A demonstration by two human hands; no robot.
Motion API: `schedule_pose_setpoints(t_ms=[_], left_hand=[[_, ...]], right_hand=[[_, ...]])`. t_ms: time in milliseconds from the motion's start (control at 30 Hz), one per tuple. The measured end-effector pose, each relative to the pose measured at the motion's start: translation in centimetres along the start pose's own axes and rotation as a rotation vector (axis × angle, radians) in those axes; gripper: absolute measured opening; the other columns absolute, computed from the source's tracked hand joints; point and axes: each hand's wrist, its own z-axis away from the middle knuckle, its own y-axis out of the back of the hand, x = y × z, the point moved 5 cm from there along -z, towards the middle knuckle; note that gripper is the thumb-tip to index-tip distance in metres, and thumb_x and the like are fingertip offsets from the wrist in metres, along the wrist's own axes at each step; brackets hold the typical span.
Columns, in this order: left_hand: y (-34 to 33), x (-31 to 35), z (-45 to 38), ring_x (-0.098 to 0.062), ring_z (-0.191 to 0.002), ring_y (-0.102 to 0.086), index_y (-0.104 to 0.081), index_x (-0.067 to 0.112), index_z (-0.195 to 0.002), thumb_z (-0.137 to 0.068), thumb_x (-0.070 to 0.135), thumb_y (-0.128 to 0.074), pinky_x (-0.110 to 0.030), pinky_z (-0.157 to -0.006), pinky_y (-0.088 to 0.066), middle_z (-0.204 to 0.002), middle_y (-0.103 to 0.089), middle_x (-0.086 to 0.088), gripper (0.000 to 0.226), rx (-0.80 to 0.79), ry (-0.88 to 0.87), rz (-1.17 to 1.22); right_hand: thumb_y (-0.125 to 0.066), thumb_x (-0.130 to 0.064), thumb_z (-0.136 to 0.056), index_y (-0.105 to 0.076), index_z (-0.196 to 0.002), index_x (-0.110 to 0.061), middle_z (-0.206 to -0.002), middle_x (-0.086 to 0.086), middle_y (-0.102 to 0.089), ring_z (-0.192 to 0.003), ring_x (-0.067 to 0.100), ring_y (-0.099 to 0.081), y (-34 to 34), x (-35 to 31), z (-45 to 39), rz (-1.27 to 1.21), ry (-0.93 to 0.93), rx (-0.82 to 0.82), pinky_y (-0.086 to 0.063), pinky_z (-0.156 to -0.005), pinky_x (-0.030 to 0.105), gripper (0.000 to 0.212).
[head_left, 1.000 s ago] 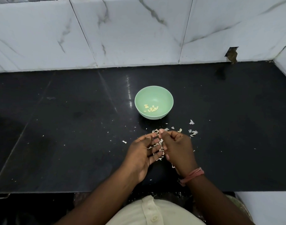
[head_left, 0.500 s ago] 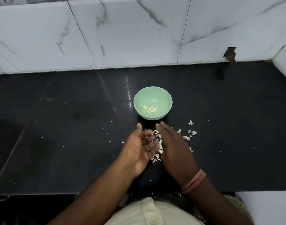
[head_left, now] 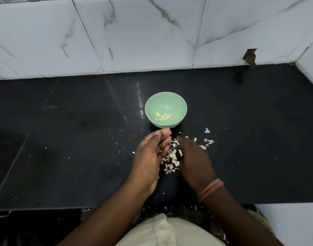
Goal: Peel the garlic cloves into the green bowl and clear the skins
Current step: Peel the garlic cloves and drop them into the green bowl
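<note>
- The likeliest failure, as I judged it, was skins being pushed off the near edge of the black counter; flakes already lay along that edge, just below both wrists, and a sweep drawn toward the body would carry more over.
- A second risk was the green bowl, which stood just beyond the fingertips of the left hand. A forward scoop could nudge it or flick skins in among the peeled garlic cloves lying in its bottom.
- Skins are light and dry, so a fast cupping motion might scatter them sideways rather than gather them.
- The left hand was loosely spread, fingers gently bent, palm turned inward toward the pile of skins. It held nothing that I could see; whether its edge touched the counter could not be told.
- The right hand lay palm down with fingers extended toward the bowl, its inner side against the pile. It pinched nothing visible, though its underside was hidden.
- The pile sat between the two hands, and a few stray skins lay beyond the right hand's outer side, outside both palms' reach as placed.
- Peeling looked finished, with clearing the step in hand.
</note>
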Motion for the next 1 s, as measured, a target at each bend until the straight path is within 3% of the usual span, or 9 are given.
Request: schedule_pose_setpoints(t_ms=[67,133,200,433,600,700,800,900,1000], left_hand=[[0.5,0.5,-0.4,-0.017,-0.088,-0.068,-0.069,0.008,-0.112,-0.101,0.014,-0.054,-0.032,-0.085,-0.054,-0.103,-0.072,-0.008,0.019,0.059,-0.007,-0.019],[0.4,-0.6,-0.3,-0.013,-0.071,-0.062,-0.068,0.009,-0.108,-0.1,0.011,-0.055,-0.028,-0.069,-0.054,-0.089,-0.067,-0.007,0.015,0.042,0.121,-0.052],[-0.2,-1.8,0.6,-0.01,-0.063,-0.064,-0.068,0.008,-0.103,-0.1,0.015,-0.058,-0.024,-0.061,-0.056,-0.078,-0.068,-0.002,0.013,-0.035,0.258,-0.052],[0.6,-2.5,1.1,-0.012,-0.067,-0.072,-0.071,0.002,-0.103,-0.085,0.006,-0.073,-0.023,-0.057,-0.058,-0.083,-0.076,-0.008,0.018,-0.035,0.401,0.069],[0.6,-2.6,1.4,-0.01,-0.067,-0.069,-0.072,0.006,-0.095,-0.083,0.005,-0.071,-0.022,-0.064,-0.06,-0.079,-0.073,-0.006,0.012,-0.075,0.421,0.146],[0.5,-2.3,1.5,-0.011,-0.067,-0.068,-0.072,0.006,-0.093,-0.077,0.004,-0.071,-0.021,-0.065,-0.059,-0.078,-0.072,-0.008,0.017,-0.09,0.355,0.207],[0.6,-1.7,1.4,-0.013,-0.07,-0.071,-0.071,0.004,-0.099,-0.079,-0.001,-0.069,-0.022,-0.066,-0.06,-0.082,-0.074,-0.011,0.021,-0.087,0.232,0.214],[0.8,-0.8,1.4,-0.017,-0.077,-0.072,-0.07,0.003,-0.106,-0.079,-0.002,-0.07,-0.024,-0.07,-0.061,-0.086,-0.073,-0.012,0.028,-0.087,0.104,0.168],[0.9,-0.4,1.5,-0.02,-0.08,-0.073,-0.068,0.002,-0.108,-0.075,0.0,-0.072,-0.026,-0.074,-0.061,-0.088,-0.073,-0.013,0.033,-0.082,0.013,0.125]], right_hand=[[-0.042,0.008,-0.087,-0.052,-0.144,-0.008,-0.14,0.01,-0.061,-0.127,0.02,-0.06,0.7,-0.5,0.2,-0.2,-0.037,0.053,-0.04,-0.11,0.023,0.06],[-0.038,0.008,-0.1,-0.04,-0.153,-0.018,-0.148,0.002,-0.054,-0.133,0.005,-0.054,0.3,-1.9,0.6,-0.583,-0.158,-0.04,-0.039,-0.114,0.021,0.059],[-0.033,0.012,-0.101,-0.028,-0.158,-0.022,-0.156,0.001,-0.045,-0.142,0.002,-0.043,0.1,-2.8,0.8,-0.815,-0.207,-0.087,-0.033,-0.119,0.023,0.066],[-0.024,0.024,-0.096,0.003,-0.161,-0.027,-0.17,-0.004,-0.008,-0.155,0.007,-0.013,-0.1,-2.7,1.4,-0.963,-0.093,-0.194,-0.012,-0.128,0.036,0.087],[-0.024,0.029,-0.09,0.01,-0.16,-0.026,-0.17,-0.007,0.002,-0.156,0.01,-0.005,0.1,-2.5,1.6,-1.013,-0.003,-0.258,-0.007,-0.129,0.04,0.095],[-0.025,0.031,-0.09,0.004,-0.161,-0.026,-0.17,-0.007,-0.006,-0.155,0.011,-0.016,0.4,-2.5,1.8,-1.112,0.003,-0.256,-0.018,-0.126,0.034,0.095],[-0.034,0.025,-0.096,-0.02,-0.16,-0.022,-0.162,0.001,-0.035,-0.145,0.011,-0.041,1.0,-1.4,1.5,-1.188,-0.174,-0.039,-0.037,-0.118,0.03,0.081],[-0.056,0.011,-0.097,-0.057,-0.136,-0.009,-0.126,0.009,-0.071,-0.12,0.018,-0.067,1.9,0.1,1.6,-1.17,-0.401,0.21,-0.055,-0.101,0.032,0.045],[-0.067,-0.001,-0.094,-0.071,-0.103,-0.004,-0.091,0.012,-0.078,-0.088,0.027,-0.077,2.9,0.7,2.1,-1.098,-0.499,0.291,-0.064,-0.075,0.036,0.011]])
